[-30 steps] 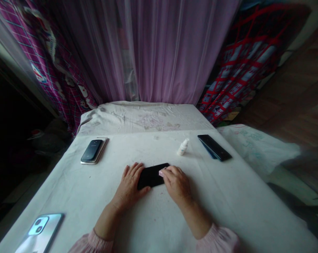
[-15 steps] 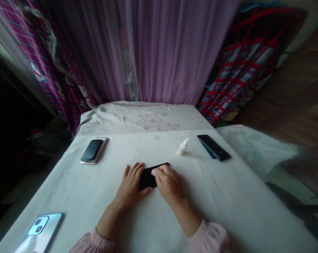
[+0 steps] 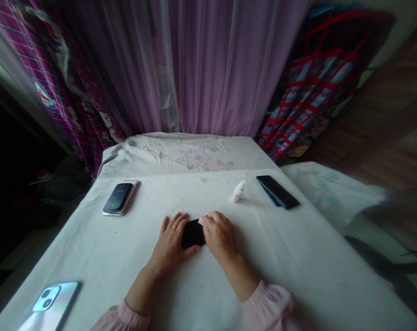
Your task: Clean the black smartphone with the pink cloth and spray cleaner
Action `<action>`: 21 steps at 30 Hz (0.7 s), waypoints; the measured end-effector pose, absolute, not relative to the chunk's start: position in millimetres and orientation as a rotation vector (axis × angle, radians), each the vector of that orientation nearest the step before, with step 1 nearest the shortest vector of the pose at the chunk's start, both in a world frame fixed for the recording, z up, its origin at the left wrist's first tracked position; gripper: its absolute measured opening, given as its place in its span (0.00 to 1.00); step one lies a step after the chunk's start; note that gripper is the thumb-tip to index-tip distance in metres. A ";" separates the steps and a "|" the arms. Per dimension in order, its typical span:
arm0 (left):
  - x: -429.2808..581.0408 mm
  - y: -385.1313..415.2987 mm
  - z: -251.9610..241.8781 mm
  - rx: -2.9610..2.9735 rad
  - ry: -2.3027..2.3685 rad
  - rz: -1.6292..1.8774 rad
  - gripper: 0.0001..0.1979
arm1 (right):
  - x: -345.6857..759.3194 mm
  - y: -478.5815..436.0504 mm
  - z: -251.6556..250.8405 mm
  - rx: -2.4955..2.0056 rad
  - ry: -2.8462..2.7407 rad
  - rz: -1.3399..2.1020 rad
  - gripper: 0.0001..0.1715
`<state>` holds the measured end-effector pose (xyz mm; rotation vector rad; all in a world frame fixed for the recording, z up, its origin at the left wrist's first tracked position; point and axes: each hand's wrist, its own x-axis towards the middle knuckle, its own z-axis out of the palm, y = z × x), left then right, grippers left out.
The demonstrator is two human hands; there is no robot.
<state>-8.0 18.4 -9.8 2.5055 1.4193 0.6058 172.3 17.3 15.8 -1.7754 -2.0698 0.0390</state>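
A black phone [image 3: 193, 233] lies flat on the white-covered table [image 3: 298, 257] in front of me. My left hand [image 3: 170, 243] rests flat on its left end, fingers stretched out, holding it down. My right hand [image 3: 218, 234] covers the right part of the phone, fingers curled around a small pale pink pad [image 3: 201, 221] pressed against the screen.
A small white dropper bottle [image 3: 237, 191] lies behind the hands. Dark phones [image 3: 277, 192] are stacked at the right, another stack [image 3: 118, 198] at the left, and a light blue phone [image 3: 49, 303] lies at the near left corner. Purple curtains [image 3: 211, 69] hang behind the table.
My right hand has slid left across the black phone with the pink pad, now covering most of it. My left hand has stayed in place.
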 end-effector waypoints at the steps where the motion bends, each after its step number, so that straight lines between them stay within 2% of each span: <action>1: -7.9 18.6 -9.6 2.503 1.418 0.604 0.33 | 167.2 17.1 16.6 -1.761 -2.089 0.047 0.11; 11: -7.8 18.7 -6.9 2.485 1.394 0.622 0.33 | 207.6 31.2 14.3 -1.916 -1.932 -0.030 0.12; 21: -7.1 16.5 -7.6 2.503 1.395 0.618 0.34 | 160.1 20.1 17.1 -1.757 -2.106 0.042 0.10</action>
